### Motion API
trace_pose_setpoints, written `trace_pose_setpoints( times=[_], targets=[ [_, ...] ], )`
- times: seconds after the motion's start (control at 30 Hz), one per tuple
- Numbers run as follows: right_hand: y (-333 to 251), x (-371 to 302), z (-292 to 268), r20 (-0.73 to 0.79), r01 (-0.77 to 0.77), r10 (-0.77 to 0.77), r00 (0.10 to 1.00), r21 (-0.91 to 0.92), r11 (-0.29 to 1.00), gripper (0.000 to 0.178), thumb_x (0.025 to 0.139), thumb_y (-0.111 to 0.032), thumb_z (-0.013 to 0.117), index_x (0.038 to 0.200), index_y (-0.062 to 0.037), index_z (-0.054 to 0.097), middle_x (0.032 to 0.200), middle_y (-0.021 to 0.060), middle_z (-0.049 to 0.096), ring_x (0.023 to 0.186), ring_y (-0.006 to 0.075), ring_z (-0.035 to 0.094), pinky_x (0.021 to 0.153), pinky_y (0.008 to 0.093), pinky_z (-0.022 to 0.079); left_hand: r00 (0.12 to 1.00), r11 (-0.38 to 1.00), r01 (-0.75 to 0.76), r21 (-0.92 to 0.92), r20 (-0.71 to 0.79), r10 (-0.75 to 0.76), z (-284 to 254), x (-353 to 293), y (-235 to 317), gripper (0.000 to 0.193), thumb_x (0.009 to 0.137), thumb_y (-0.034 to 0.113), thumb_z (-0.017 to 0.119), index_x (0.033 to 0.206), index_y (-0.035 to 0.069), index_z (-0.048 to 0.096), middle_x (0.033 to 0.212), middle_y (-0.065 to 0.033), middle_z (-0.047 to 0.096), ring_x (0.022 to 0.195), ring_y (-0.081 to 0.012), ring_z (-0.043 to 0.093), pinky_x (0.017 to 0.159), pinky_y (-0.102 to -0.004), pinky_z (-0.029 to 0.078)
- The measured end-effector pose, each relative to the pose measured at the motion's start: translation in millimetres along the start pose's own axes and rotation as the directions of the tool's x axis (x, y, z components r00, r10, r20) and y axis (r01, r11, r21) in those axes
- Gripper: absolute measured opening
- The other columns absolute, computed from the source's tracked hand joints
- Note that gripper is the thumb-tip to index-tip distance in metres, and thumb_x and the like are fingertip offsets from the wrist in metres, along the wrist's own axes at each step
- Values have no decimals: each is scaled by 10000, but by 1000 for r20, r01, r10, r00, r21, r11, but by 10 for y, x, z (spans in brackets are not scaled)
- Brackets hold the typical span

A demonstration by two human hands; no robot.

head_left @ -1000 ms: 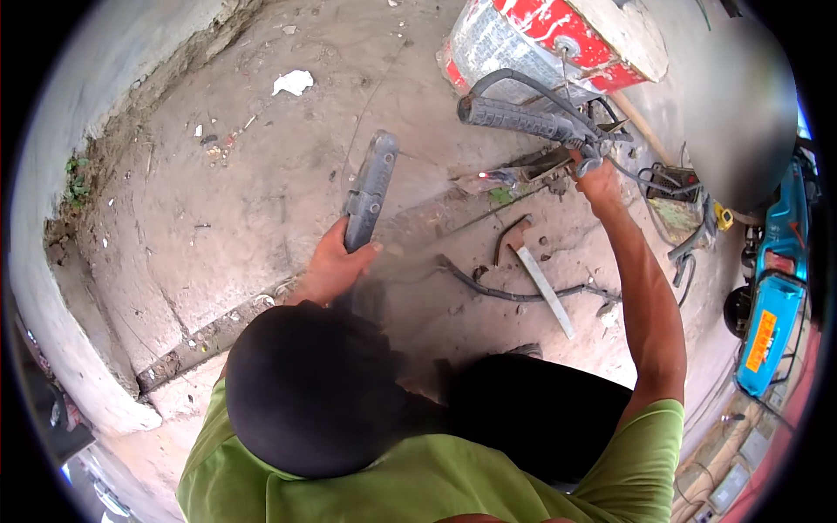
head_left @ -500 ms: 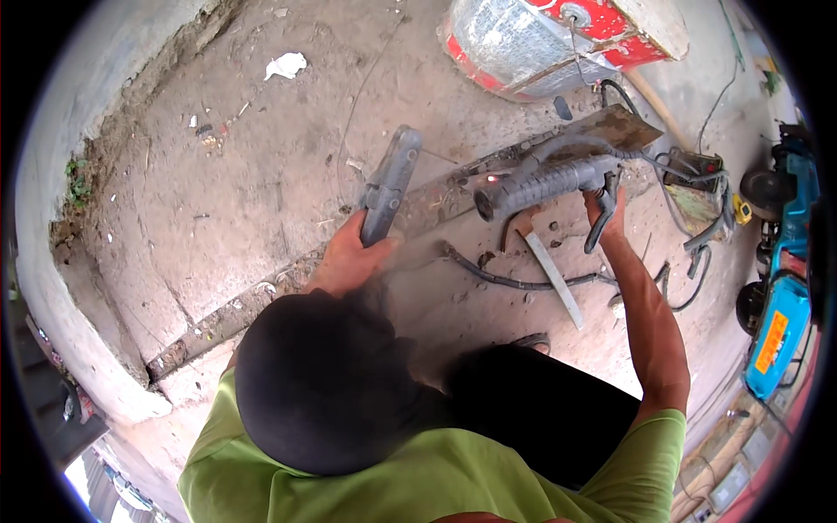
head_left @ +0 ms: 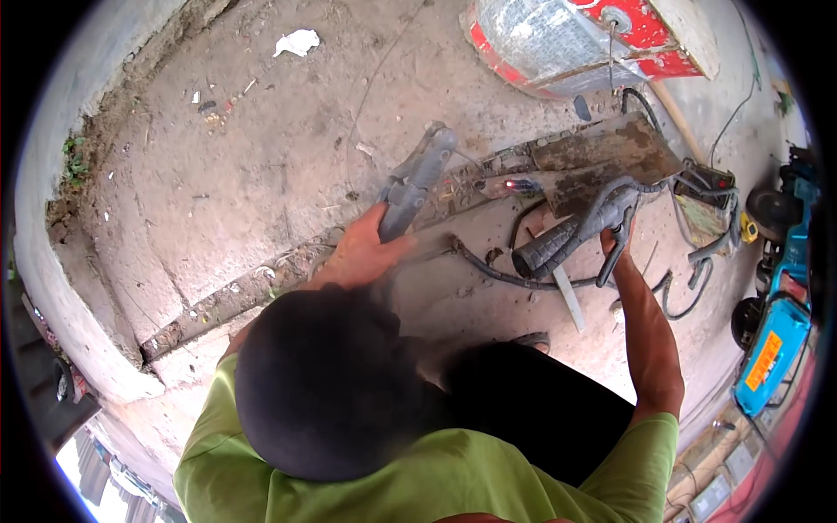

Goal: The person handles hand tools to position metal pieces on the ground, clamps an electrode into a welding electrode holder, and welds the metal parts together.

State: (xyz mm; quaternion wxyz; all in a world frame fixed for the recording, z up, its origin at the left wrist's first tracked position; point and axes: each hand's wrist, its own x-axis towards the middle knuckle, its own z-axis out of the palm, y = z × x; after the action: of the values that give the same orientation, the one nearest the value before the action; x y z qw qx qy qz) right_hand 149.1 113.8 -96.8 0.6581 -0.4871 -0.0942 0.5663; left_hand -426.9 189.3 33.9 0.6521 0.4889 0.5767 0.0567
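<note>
My left hand (head_left: 362,253) is closed around the lower end of a long grey piece (head_left: 418,183) with round, bolt-like spots, tilted up to the right. My right hand (head_left: 621,244) grips a black, tape-wrapped electrode holder (head_left: 571,240) with a curved lever; its wide end points down-left and a cable loops over it. Beyond the holder lies a rusty metal plate (head_left: 602,157). A red-hot spot (head_left: 523,186) glows at its left. Partly covered by the holder, a hammer's pale flat handle (head_left: 569,301) rests on the ground.
Near the top right stands a red and white drum (head_left: 558,48). Right of the plate are a boxy unit (head_left: 702,192) with cables and a blue machine (head_left: 763,357). A black cable (head_left: 497,275) crosses the dirt floor. A low concrete kerb (head_left: 52,261) bounds the left.
The electrode holder has swung, its wide end dropping down toward me and over the hammer. The rusty plate shows more now. The grey piece tilts further right.
</note>
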Motion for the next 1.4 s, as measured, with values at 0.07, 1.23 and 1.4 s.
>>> trace_pose_setpoints(
  times=[0.07,1.23,1.4],
  targets=[
    [24,4,46,105,18,-16,994,-20,1000,394,1110,-310,529,1405,-54,582,1354,108,675,1240,241,657,1096,390,539,1000,1000,-12,8,-10,12,8,-9,-19,577,915,324,791,1343,-7,591,955,-182,730,811,-249,726,771,-412,577],
    [-27,55,-260,270,159,-32,962,-463,872,291,1082,-216,579,1336,-74,575,1254,64,687,1134,202,675,1002,368,580,976,929,-196,312,-32,216,226,170,-279,699,923,372,791,1392,-74,528,1159,-308,702,1087,-391,711,949,-438,541],
    [-25,24,-221,203,-29,65,977,-173,984,335,1041,-164,645,1350,-66,561,1254,71,675,1142,196,661,1003,359,574,990,947,-133,293,-9,142,247,164,-254,692,905,410,764,1393,-28,542,1258,-330,677,1194,-488,660,1024,-485,525]
  ],
)
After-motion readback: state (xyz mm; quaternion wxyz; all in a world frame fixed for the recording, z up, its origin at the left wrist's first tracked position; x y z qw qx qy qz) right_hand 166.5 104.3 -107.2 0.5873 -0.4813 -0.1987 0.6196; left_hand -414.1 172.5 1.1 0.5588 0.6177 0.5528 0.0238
